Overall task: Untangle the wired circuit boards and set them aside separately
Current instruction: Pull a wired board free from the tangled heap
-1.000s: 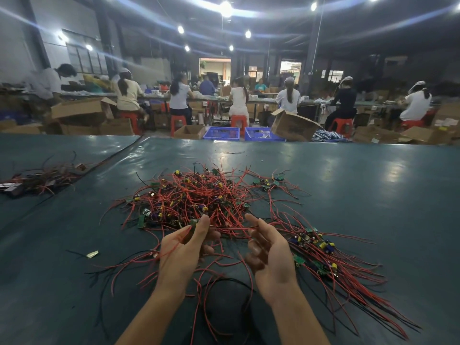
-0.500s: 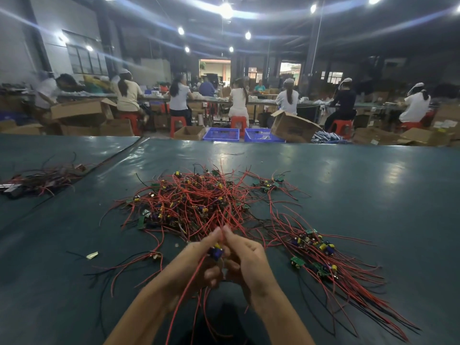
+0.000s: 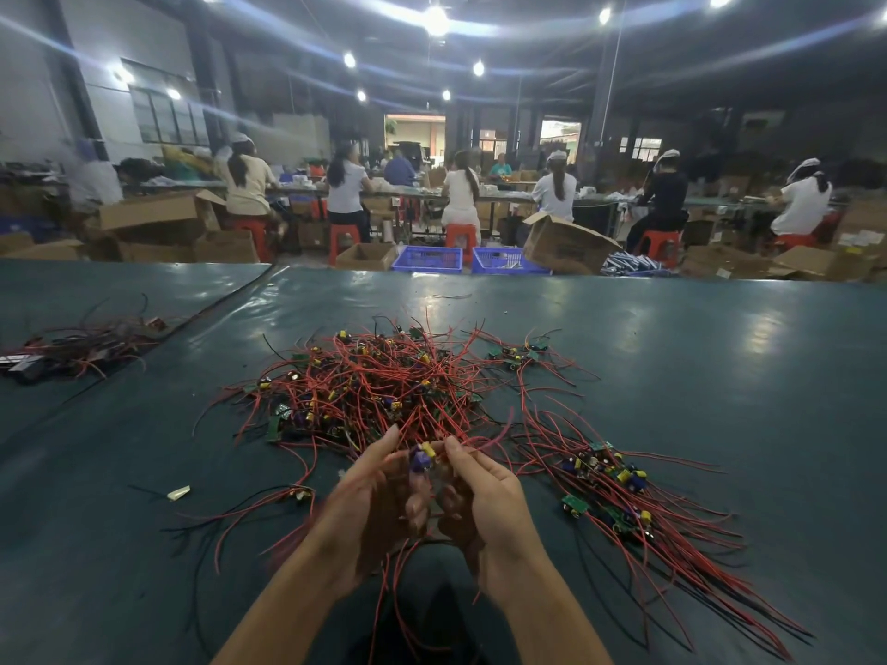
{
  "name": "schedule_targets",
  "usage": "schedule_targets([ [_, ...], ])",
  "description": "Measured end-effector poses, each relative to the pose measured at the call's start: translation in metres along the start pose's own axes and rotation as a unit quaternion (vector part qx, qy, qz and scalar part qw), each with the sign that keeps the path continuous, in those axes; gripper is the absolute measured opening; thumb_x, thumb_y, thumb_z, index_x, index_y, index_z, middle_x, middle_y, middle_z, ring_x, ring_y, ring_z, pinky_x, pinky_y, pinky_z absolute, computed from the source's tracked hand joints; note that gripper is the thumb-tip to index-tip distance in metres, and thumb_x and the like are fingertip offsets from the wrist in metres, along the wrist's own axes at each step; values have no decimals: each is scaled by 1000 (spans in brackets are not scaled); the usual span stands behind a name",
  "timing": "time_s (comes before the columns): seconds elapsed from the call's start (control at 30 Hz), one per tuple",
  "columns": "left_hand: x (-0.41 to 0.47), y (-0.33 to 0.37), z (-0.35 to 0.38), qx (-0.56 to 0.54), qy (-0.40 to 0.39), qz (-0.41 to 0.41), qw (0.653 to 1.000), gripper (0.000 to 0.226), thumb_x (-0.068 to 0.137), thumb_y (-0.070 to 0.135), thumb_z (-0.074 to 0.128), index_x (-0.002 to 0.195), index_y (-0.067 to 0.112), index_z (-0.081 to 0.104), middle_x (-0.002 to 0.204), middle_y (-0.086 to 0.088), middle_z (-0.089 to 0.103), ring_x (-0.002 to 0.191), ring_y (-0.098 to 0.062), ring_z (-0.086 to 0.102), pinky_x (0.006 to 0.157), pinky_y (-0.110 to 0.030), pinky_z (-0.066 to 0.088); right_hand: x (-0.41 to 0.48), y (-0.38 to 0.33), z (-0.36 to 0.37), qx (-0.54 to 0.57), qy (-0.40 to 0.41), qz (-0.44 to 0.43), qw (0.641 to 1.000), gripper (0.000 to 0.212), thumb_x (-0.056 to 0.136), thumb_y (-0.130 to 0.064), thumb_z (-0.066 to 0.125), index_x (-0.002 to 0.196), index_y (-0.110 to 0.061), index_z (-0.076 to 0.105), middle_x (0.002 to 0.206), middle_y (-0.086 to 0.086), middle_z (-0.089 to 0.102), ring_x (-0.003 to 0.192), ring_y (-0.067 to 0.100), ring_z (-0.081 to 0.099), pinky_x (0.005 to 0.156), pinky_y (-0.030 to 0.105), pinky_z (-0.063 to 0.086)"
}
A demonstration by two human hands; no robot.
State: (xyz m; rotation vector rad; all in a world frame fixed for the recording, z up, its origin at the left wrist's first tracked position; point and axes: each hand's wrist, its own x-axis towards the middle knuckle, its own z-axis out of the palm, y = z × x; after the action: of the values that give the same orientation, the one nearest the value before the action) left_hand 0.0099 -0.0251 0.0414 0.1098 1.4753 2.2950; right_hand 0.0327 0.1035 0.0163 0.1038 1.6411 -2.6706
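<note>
A tangled heap of small green circuit boards with red and black wires lies in the middle of the dark green table. My left hand and my right hand are held close together just in front of the heap. Between their fingertips they hold one circuit board with a purple and yellow part, and its red wires hang down between my wrists. To the right, a row of separated boards lies with the wires stretched toward the near right.
Another bundle of wired boards lies at the far left. A small pale scrap sits near my left arm. Beyond the table's far edge stand cardboard boxes, blue crates and seated workers on red stools.
My hands, apart and open a second ago, have come together and picked one wired board out of the heap's near edge. Its wires now trail down between my forearms.
</note>
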Motion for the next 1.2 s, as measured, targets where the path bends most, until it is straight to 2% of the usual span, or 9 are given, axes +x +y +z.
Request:
schedule_targets([
  [0.07,-13,-6,0,-15,-35,31,999,33,80,37,50,62,12,60,54,-5,48,44,-15,44,44,-24,42,0,-4,1,10,23,8,1000,19,87,-29,68,82,-14,78,91,17,74,73,28,69,75,43,55],
  [0.23,-9,-12,-1,155,-41,132,978,12,74,29,67,73,18,69,56,-3,53,49,-13,49,50,-22,43,-4,-10,5,17,31,-6,999,17,78,-30,72,75,-15,79,82,14,74,67,24,70,65,36,57],
  [0.33,-9,-17,3,180,-2,182,967,36,82,42,72,58,16,67,52,-5,55,48,-14,53,49,-20,45,-6,-11,7,14,31,-4,999,14,75,-28,74,68,-16,77,73,11,73,59,22,68,55,32,56],
  [0.43,-7,-17,8,200,44,218,954,50,78,47,58,49,7,57,47,-10,52,43,-16,49,48,-23,45,-7,-12,8,17,43,2,999,10,71,-26,79,65,-19,76,72,10,73,59,20,69,50,28,54],
  [0.57,-5,-21,5,214,78,223,948,44,86,38,57,66,1,69,58,-8,65,53,-17,62,54,-28,52,-8,-8,13,15,75,-1,997,6,70,-21,82,70,-17,78,84,15,75,73,27,70,61,34,58],
  [0.7,-2,-25,-2,324,114,260,903,49,87,56,56,66,12,65,55,3,62,55,-13,59,59,-41,52,-13,2,22,12,98,25,995,15,85,-15,73,71,-13,79,82,15,76,67,23,69,56,29,55],
  [0.87,-1,-28,-7,400,113,329,848,41,84,55,47,60,25,61,51,12,58,48,0,50,50,-21,42,-13,-1,24,13,139,58,988,17,86,-17,72,73,-8,79,83,18,74,78,30,65,76,43,56],
  [1.0,-3,-30,-4,444,89,349,821,39,88,46,49,53,31,53,48,15,53,44,-1,46,48,-15,34,-12,-8,23,86,158,97,979,23,83,-19,71,63,-10,78,66,8,70,53,19,64,48,27,50],
  [1.2,-10,-25,6,364,40,322,873,60,84,52,48,47,5,45,44,-10,48,44,-14,45,53,-39,42,-2,-23,1,164,176,80,967,19,91,-16,61,75,-10,71,53,-6,38,32,4,26,29,16,21],
])
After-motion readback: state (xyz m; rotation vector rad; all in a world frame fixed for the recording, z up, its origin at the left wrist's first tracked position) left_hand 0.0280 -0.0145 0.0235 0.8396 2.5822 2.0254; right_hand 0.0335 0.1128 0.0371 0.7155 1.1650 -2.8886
